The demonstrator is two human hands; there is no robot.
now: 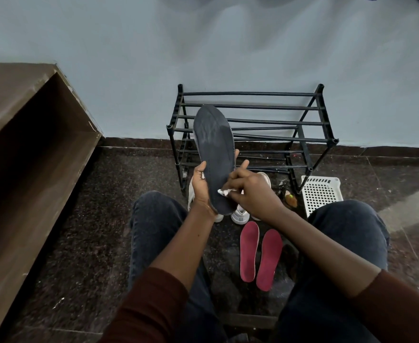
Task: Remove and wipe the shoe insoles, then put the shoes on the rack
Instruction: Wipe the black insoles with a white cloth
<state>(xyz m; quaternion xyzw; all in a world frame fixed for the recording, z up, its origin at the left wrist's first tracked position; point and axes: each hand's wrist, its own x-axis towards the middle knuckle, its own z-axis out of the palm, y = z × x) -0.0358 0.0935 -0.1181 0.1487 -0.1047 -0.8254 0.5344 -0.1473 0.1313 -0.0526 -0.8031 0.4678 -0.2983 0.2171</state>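
My left hand (pixel 201 188) grips a dark grey insole (pixel 214 149) at its heel end and holds it upright in front of the black shoe rack (pixel 253 122). My right hand (pixel 249 191) pinches a small white wipe (pixel 224 192) and presses it against the insole's lower part. Two red insoles (pixel 260 253) lie side by side on the dark floor between my knees. White shoes (pixel 239 215) stand on the floor at the foot of the rack, mostly hidden behind my hands.
A white perforated basket (pixel 321 194) stands right of the rack, with a small brush-like object (pixel 290 199) beside it. A brown wooden cabinet (pixel 30 144) fills the left side. The blue wall is behind the rack. My knees in dark jeans flank the insoles.
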